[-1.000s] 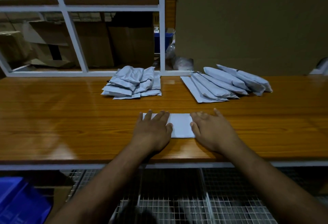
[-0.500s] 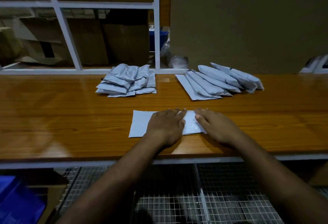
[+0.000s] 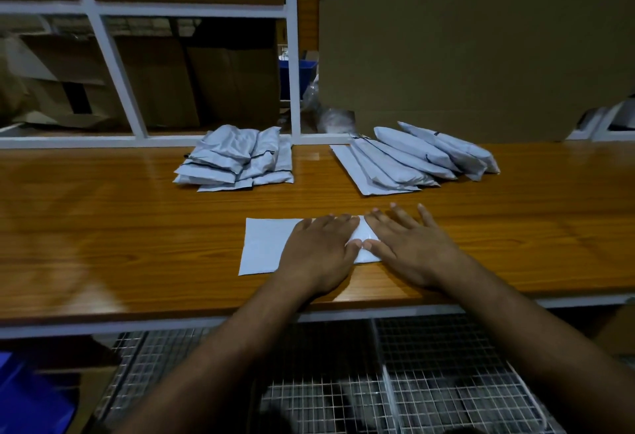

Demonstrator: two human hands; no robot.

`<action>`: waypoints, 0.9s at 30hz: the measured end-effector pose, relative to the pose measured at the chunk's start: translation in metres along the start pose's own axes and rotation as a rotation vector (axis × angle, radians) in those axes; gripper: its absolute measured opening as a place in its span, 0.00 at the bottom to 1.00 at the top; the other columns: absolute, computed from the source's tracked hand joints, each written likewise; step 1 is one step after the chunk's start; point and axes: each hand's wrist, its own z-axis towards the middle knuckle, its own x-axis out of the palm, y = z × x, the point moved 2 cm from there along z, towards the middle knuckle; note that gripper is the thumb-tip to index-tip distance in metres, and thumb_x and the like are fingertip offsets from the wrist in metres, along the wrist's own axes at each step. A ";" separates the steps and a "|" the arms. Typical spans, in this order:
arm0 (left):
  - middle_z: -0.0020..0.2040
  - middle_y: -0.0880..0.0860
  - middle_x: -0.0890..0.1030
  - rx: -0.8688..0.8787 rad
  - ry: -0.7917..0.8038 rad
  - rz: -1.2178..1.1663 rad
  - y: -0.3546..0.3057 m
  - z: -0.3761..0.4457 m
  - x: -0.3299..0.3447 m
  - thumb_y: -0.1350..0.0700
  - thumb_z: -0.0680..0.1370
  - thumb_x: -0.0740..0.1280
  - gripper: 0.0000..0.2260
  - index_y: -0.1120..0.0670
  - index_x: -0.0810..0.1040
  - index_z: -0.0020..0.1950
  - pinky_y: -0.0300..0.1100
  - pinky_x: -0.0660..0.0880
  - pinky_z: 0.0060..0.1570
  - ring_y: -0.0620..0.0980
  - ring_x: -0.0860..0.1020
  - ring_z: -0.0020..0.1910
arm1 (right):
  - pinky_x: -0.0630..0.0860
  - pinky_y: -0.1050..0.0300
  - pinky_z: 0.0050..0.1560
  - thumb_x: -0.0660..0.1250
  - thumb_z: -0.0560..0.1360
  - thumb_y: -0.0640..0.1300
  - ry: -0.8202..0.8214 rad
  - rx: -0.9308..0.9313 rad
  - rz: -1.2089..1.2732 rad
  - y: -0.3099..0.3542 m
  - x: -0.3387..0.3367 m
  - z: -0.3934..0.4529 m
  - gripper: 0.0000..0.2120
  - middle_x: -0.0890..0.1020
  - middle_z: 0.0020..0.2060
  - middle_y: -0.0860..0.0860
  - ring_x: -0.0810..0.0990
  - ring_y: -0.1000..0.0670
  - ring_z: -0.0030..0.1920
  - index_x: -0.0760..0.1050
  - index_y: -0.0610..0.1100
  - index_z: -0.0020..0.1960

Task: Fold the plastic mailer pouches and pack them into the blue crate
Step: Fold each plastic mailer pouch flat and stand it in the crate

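Note:
A pale grey mailer pouch (image 3: 264, 244) lies flat on the wooden bench (image 3: 103, 234), near its front edge. My left hand (image 3: 318, 251) presses flat on the pouch's right half, fingers straight. Beside it, my right hand (image 3: 409, 248) lies flat over the pouch's right end, and the thumbs nearly touch. A heap of folded pouches (image 3: 237, 160) sits at the back centre. A fanned row of unfolded pouches (image 3: 412, 159) lies to its right. A corner of the blue crate (image 3: 31, 396) shows below the bench at the lower left.
A white shelf frame (image 3: 292, 55) with cardboard boxes stands behind the bench. A large cardboard sheet (image 3: 464, 38) leans at the back right. Wire mesh racks (image 3: 412, 382) sit under the bench. A blue bin (image 3: 295, 73) shows far behind the frame.
My left hand slid right along the pouch until it met my right hand, baring the pouch's left part. The camera view shifted slightly.

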 end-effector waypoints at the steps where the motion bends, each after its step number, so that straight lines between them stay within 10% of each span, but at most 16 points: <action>1: 0.81 0.45 0.59 -0.001 0.016 -0.003 0.001 0.001 0.001 0.43 0.85 0.48 0.24 0.45 0.57 0.81 0.50 0.52 0.77 0.48 0.55 0.80 | 0.36 0.38 0.77 0.35 0.77 0.70 0.041 -0.032 0.082 -0.004 -0.001 -0.001 0.37 0.40 0.80 0.56 0.36 0.51 0.80 0.36 0.55 0.81; 10: 0.82 0.48 0.55 -0.017 0.027 -0.209 0.006 0.000 -0.001 0.48 0.86 0.48 0.24 0.49 0.53 0.83 0.49 0.50 0.78 0.47 0.53 0.81 | 0.59 0.59 0.72 0.53 0.85 0.52 -0.253 -0.047 0.986 0.023 -0.015 0.016 0.26 0.64 0.77 0.48 0.62 0.49 0.77 0.58 0.43 0.80; 15: 0.79 0.53 0.64 -0.246 -0.118 -0.818 0.030 -0.008 -0.014 0.56 0.85 0.56 0.23 0.51 0.61 0.81 0.52 0.61 0.76 0.54 0.62 0.78 | 0.55 0.52 0.76 0.47 0.86 0.55 -0.167 -0.108 0.526 0.040 -0.008 0.023 0.26 0.60 0.79 0.49 0.57 0.49 0.79 0.54 0.46 0.81; 27: 0.82 0.49 0.58 -0.250 0.040 -0.071 0.071 -0.043 -0.025 0.43 0.86 0.48 0.25 0.49 0.56 0.82 0.48 0.49 0.78 0.49 0.55 0.80 | 0.34 0.33 0.74 0.35 0.82 0.62 -0.108 0.047 -0.428 0.075 -0.029 0.018 0.32 0.45 0.81 0.50 0.37 0.46 0.80 0.42 0.48 0.82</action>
